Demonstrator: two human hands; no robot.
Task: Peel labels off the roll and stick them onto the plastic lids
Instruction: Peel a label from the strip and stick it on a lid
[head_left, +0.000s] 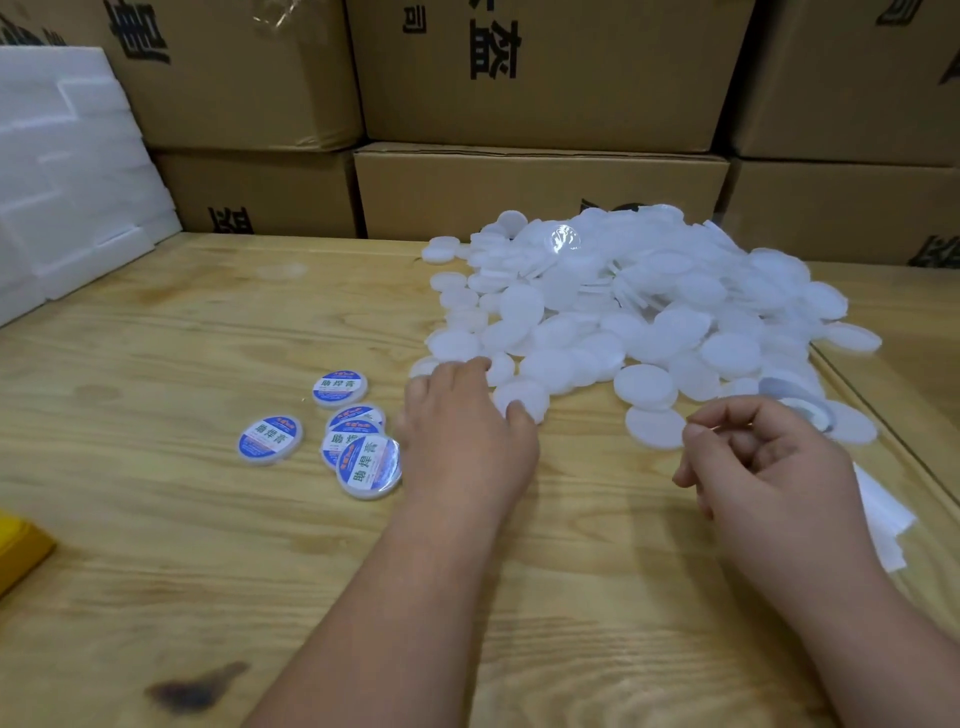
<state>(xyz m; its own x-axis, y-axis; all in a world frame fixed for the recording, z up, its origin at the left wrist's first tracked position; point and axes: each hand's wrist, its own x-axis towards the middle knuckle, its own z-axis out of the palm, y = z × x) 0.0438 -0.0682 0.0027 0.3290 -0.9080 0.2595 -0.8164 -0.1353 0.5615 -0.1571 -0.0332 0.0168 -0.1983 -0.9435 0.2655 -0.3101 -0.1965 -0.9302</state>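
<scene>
Lying left: labelled lids (337, 431), 5 on the table (156, 545); some overlap
Left hand (462, 441): fingers spread, palm down, touching a blank lid (521, 397)
Pile of blank lids (649, 301): just beyond
Right hand (769, 462): fingers curled; what it pinches, cannot tell

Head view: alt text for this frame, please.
A person's left hand reaches to a blank lid at the edge of a pile of white plastic lids on a wooden table. Labelled lids lie left; the right hand hovers, fingers curled.
</scene>
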